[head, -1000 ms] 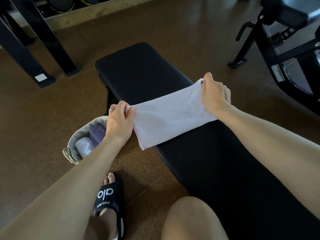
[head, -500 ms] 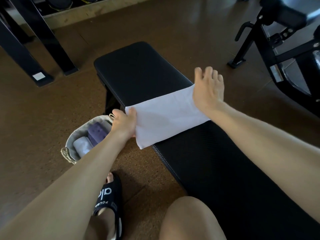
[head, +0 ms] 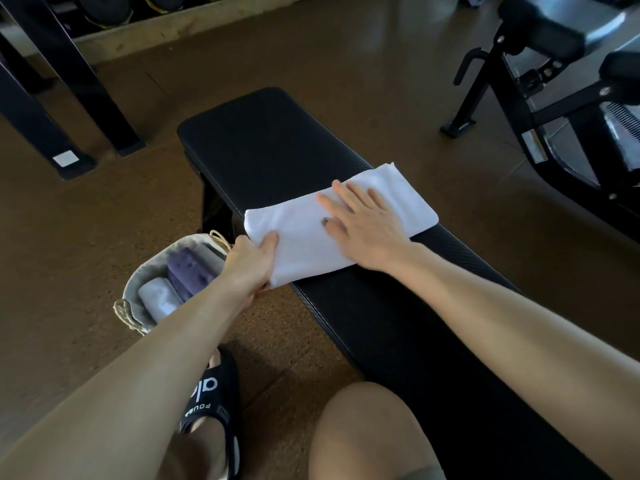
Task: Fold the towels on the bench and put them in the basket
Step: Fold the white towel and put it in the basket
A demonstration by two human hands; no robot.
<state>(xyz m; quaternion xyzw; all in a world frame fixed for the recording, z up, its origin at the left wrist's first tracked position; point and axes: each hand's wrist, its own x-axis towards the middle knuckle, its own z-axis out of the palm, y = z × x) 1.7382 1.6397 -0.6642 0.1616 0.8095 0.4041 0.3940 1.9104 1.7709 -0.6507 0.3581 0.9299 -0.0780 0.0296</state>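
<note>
Left hand (head: 251, 263) pinches the towel (head: 298, 233) end overhanging the bench (head: 398, 323) edge; right hand (head: 363, 226) lies flat, fingers spread, pressing mid-towel. Towel is part-folded across the bench, not yet finished. Basket (head: 135, 296), at 9 o'clock on the floor, already holds rolled towels.

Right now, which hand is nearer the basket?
Left. The left hand grips the towel's near-left corner at the bench edge, right beside the basket rim. The right hand lies flat on the towel's middle, farther across the bench.
</note>
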